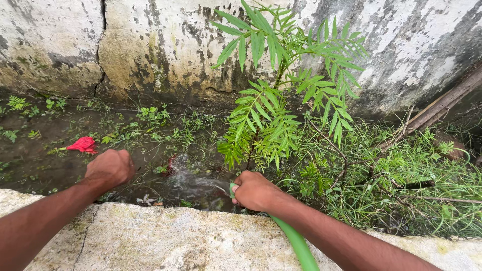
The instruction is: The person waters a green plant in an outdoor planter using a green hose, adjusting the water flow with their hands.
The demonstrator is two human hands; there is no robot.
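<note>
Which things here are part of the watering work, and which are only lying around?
In use:
- green hose, held in right hand
- water spray
- leafy plant

Lying about:
- red scrap
- sticks by the wall
- left hand is a closed fist, holding nothing visible

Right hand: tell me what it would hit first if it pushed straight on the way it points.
The right hand, gripping the green hose, points up-left. First in that line is the splashing water on wet ground, probably then the reddish object; depth is unclear.
</note>
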